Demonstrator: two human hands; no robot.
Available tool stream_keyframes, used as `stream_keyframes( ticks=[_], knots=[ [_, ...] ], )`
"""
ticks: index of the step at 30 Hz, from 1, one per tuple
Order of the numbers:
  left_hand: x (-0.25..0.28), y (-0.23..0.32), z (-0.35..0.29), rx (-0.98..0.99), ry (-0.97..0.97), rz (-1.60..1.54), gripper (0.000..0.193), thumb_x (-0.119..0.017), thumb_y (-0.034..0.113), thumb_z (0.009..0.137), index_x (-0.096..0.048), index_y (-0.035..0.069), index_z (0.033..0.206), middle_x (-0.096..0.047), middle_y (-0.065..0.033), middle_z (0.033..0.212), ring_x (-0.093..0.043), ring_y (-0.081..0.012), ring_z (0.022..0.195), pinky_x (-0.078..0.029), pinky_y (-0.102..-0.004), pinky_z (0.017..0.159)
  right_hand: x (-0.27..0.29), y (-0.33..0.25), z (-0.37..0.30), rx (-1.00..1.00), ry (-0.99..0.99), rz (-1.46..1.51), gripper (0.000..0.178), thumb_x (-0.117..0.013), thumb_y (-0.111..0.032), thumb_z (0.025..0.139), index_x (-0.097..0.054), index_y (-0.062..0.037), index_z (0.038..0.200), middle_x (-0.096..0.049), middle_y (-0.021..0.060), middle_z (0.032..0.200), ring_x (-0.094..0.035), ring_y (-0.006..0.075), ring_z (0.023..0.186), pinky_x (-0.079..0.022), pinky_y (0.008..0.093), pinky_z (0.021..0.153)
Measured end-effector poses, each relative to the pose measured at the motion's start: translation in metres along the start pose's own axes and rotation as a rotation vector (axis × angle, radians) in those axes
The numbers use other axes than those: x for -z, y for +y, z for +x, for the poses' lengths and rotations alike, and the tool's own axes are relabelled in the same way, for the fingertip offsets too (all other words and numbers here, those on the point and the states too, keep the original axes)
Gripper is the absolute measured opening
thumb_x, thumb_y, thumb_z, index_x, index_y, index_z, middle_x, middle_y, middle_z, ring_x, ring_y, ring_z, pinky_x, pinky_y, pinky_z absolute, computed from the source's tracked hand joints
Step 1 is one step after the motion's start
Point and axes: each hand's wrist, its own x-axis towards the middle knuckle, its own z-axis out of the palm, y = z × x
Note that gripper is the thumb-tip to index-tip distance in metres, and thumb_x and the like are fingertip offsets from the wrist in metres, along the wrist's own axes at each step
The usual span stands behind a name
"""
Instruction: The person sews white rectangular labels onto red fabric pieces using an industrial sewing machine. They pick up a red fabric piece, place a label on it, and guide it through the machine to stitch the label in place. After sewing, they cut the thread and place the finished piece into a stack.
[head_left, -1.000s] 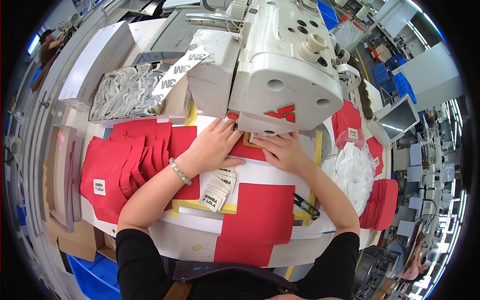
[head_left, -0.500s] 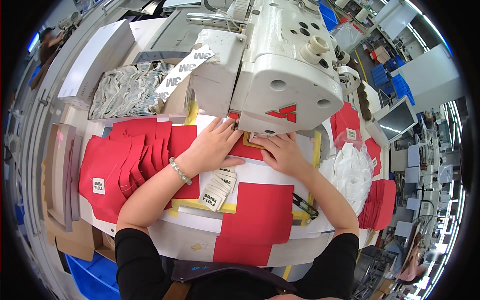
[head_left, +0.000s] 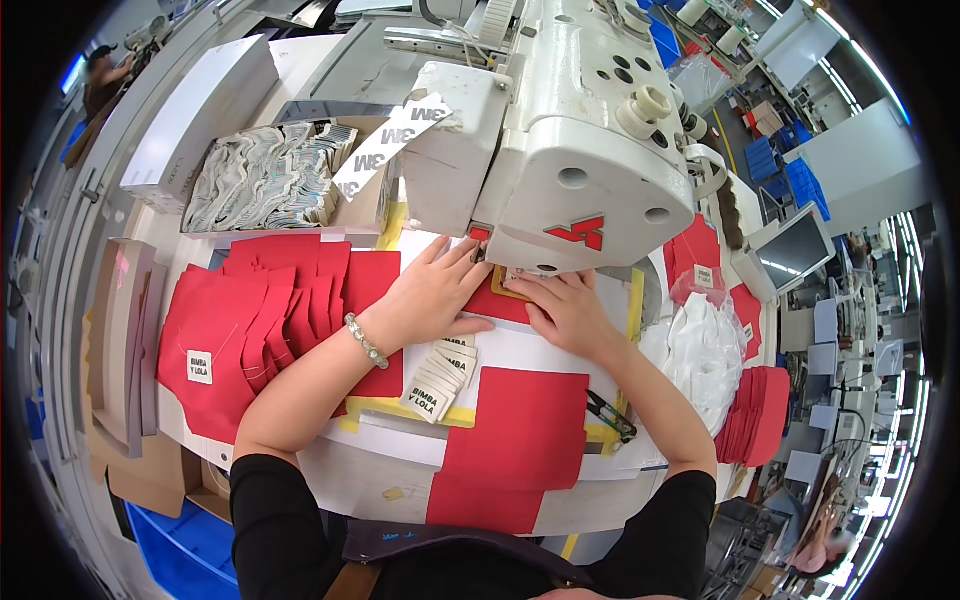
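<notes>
Under the head of a white sewing machine (head_left: 590, 190) lies a red fabric piece (head_left: 495, 305), partly hidden by the machine and my fingers. My left hand (head_left: 432, 292) rests flat on it, fingers stretched toward the needle area and thumb out to the side. On the right, my right hand (head_left: 568, 312) lies with fingers extended beside the yellow-edged clamp (head_left: 512, 283). Neither hand grips anything that I can see. Just in front of my left hand is a fanned stack of cream printed labels (head_left: 436, 385). Nearer to me lie more red fabric pieces (head_left: 525, 430).
Left of my arm is a pile of red pieces (head_left: 225, 330), with an open box of folded labels (head_left: 270, 180) behind it. Thread snips (head_left: 610, 417) lie by my right forearm. Crumpled white material (head_left: 700, 350) and a red stack (head_left: 755, 415) sit farther right.
The view has shifted slightly, so the machine appears a little farther right and lower. Both hands keep nearly the same place on the red fabric.
</notes>
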Motion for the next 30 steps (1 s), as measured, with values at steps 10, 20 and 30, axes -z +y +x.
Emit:
stream_keyframes(
  ticks=[10, 20, 30],
  knots=[
    [0.008, 0.001, 0.004, 0.04, -0.118, -0.054, 0.082, -0.063, 0.056, 0.085, -0.044, -0.007, 0.134, -0.051, -0.0227, 0.136, -0.045, -0.0338, 0.131, -0.033, -0.0473, 0.111, 0.007, 0.004, 0.002, -0.054, -0.053, 0.151, 0.041, -0.068, -0.017, 0.074, -0.068, -0.0216, 0.115, -0.059, 0.004, 0.115, -0.047, 0.0253, 0.118, -0.028, 0.0427, 0.103],
    [0.012, 0.002, 0.006, 0.03, -0.136, -0.027, 0.084, -0.063, 0.057, 0.085, -0.043, -0.008, 0.134, -0.053, -0.0251, 0.133, -0.045, -0.0349, 0.131, -0.032, -0.0483, 0.112, 0.006, 0.008, 0.002, -0.065, -0.046, 0.245, 0.044, -0.066, -0.015, 0.072, -0.067, -0.0219, 0.116, -0.055, 0.0063, 0.121, -0.044, 0.0264, 0.121, -0.028, 0.0422, 0.1],
    [0.012, 0.001, 0.006, 0.01, -0.123, -0.013, 0.081, -0.062, 0.058, 0.085, -0.047, -0.007, 0.13, -0.057, -0.0269, 0.126, -0.048, -0.036, 0.128, -0.032, -0.048, 0.112, 0.009, 0.008, 0.0, -0.027, -0.063, 0.225, 0.049, -0.064, -0.015, 0.074, -0.064, -0.019, 0.123, -0.06, 0.0047, 0.114, -0.05, 0.0214, 0.112, -0.031, 0.0415, 0.093]
  ],
)
